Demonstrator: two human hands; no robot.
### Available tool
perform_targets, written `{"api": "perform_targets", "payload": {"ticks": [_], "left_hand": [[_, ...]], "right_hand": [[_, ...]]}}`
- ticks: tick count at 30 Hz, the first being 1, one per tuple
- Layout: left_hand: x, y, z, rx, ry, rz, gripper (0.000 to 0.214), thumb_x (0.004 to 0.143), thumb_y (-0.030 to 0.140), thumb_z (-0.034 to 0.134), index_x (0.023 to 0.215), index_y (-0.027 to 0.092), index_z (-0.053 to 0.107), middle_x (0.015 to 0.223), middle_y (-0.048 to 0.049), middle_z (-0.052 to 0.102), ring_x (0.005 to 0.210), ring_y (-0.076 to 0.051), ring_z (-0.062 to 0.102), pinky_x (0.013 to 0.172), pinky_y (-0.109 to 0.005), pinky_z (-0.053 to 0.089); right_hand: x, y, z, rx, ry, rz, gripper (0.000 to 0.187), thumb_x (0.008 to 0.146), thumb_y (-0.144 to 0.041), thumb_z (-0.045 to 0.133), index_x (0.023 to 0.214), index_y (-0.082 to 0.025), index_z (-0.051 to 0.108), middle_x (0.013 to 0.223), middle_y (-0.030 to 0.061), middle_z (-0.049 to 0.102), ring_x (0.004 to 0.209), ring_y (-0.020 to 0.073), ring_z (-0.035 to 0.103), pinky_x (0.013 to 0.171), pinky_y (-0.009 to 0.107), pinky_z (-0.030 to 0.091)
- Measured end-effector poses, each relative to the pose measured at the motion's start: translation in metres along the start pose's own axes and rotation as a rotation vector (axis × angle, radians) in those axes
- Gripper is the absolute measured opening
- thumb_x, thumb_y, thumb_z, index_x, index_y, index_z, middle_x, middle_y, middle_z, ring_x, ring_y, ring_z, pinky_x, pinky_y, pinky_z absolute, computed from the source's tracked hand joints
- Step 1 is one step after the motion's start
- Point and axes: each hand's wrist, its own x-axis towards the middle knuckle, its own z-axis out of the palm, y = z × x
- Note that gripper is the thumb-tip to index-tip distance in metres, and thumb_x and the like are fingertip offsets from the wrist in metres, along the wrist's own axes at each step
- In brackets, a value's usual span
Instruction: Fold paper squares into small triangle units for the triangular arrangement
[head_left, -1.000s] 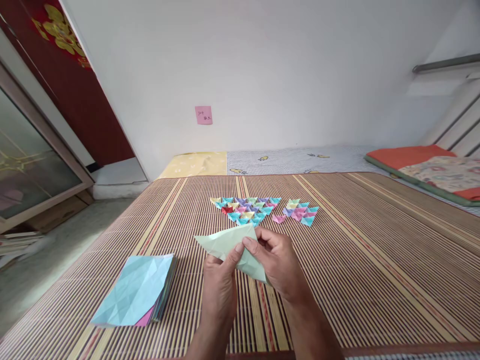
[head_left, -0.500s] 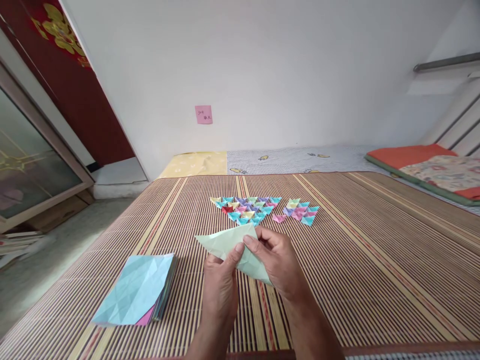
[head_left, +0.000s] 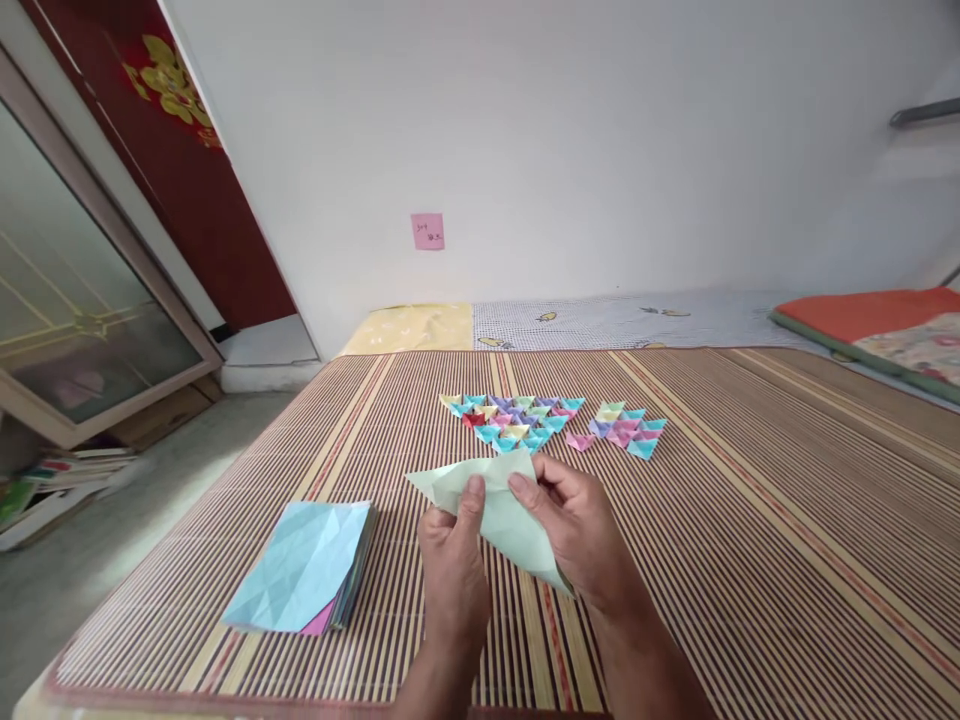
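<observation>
One white wall, filling the upper part of the frame. One striped slatted mat, brown and cream, spread across the middle and bottom. One dark red panel with gold ornament, upper left. One check-patterned cloth, running along the mat's far edge at centre. One orange padded item with green edging, at the right edge. Hands, two, bare, bottom centre: the left hand, partly closed, thumb laid on top and fingers underneath, pinching a sheet; the right hand, likewise partly closed, thumb on the near face and fingers behind, gripping the same piece. One stack of paper, light blue uppermost, a pink corner showing, lower left on the mat. One pale green sheet, creased, held between both hands at lower centre. Folded paper boats, many-coloured, grouped closely at centre, with a smaller group just right. One pink note, handwritten, on the wall, upper centre.
</observation>
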Motion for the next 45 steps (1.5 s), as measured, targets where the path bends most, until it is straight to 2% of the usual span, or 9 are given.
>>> {"api": "perform_targets", "payload": {"ticks": [5,9,13,17,20,24,30,37,45], "left_hand": [[0.009,0.01,-0.011,0.059,0.07,0.134,0.025,0.083,0.042,0.083,0.085,0.018,0.075,0.082,-0.0017,0.075,0.079,-0.017,0.071,0.073,-0.025,0.056],[0.013,0.017,-0.019,0.19,0.11,0.245,0.036,0.089,0.05,0.075,0.073,0.019,0.07,0.073,0.0007,0.067,0.07,-0.014,0.061,0.066,-0.023,0.051],[0.02,0.02,-0.026,0.24,0.13,0.317,0.038,0.093,0.054,0.069,0.082,0.018,0.076,0.076,-0.0008,0.067,0.071,-0.014,0.06,0.065,-0.023,0.049],[0.034,0.032,-0.037,0.075,0.187,0.319,0.042,0.088,0.059,0.073,0.09,0.017,0.078,0.079,-0.0026,0.071,0.073,-0.013,0.063,0.07,-0.023,0.052],[0.036,0.035,-0.037,0.014,0.008,0.163,0.051,0.084,0.064,0.074,0.102,0.016,0.079,0.09,-0.0062,0.075,0.08,-0.017,0.068,0.071,-0.026,0.054],[0.019,0.021,-0.019,0.083,-0.183,0.009,0.043,0.077,0.043,0.088,0.11,0.017,0.079,0.105,-0.0104,0.08,0.095,-0.024,0.074,0.083,-0.033,0.056],[0.0,0.007,0.007,0.009,-0.031,-0.058,0.04,0.066,0.036,0.095,0.097,0.014,0.082,0.095,-0.0111,0.083,0.094,-0.028,0.077,0.092,-0.04,0.059],[0.01,0.013,-0.005,0.037,0.021,0.094,0.028,0.077,0.041,0.088,0.091,0.018,0.081,0.085,-0.0041,0.079,0.083,-0.02,0.073,0.075,-0.029,0.059],[0.019,0.026,-0.015,0.094,0.104,0.294,0.028,0.082,0.043,0.084,0.073,0.018,0.074,0.068,0.0032,0.057,0.066,-0.01,0.05,0.061,-0.02,0.045]], "right_hand": [[0.001,0.0,-0.004,-0.044,0.028,-0.002,0.04,0.087,-0.052,0.074,0.071,-0.018,0.059,0.064,-0.0007,0.054,0.056,0.0124,0.046,0.05,0.023,0.036],[0.001,0.0,-0.006,-0.048,0.037,0.018,0.04,0.083,-0.053,0.077,0.072,-0.018,0.061,0.062,-0.0013,0.053,0.054,0.012,0.044,0.048,0.023,0.033],[0.002,0.003,-0.01,-0.047,0.056,0.004,0.037,0.086,-0.051,0.076,0.074,-0.018,0.065,0.063,-0.0008,0.054,0.055,0.0117,0.045,0.048,0.023,0.034],[0.003,0.004,-0.015,-0.01,0.098,0.015,0.036,0.086,-0.049,0.077,0.073,-0.018,0.064,0.067,0.0005,0.06,0.057,0.0131,0.052,0.05,0.023,0.041],[0.003,0.002,-0.013,0.036,0.129,0.007,0.035,0.084,-0.049,0.079,0.075,-0.018,0.066,0.067,0.001,0.063,0.057,0.014,0.055,0.05,0.023,0.044],[0.002,-0.001,-0.005,0.011,0.105,-0.02,0.034,0.086,-0.048,0.076,0.074,-0.018,0.065,0.065,0.0005,0.061,0.055,0.0134,0.053,0.049,0.023,0.043],[0.001,0.0,0.002,-0.083,0.094,-0.102,0.032,0.09,-0.044,0.071,0.075,-0.017,0.065,0.064,-0.0019,0.053,0.056,0.0115,0.046,0.049,0.023,0.039],[0.0,0.001,0.001,-0.079,0.082,-0.062,0.034,0.089,-0.047,0.072,0.073,-0.018,0.064,0.062,-0.0021,0.052,0.055,0.0121,0.045,0.049,0.023,0.037],[0.001,0.002,-0.003,-0.03,0.08,-0.038,0.036,0.088,-0.048,0.074,0.071,-0.019,0.062,0.064,-0.0003,0.056,0.055,0.0125,0.046,0.049,0.023,0.037]]}}
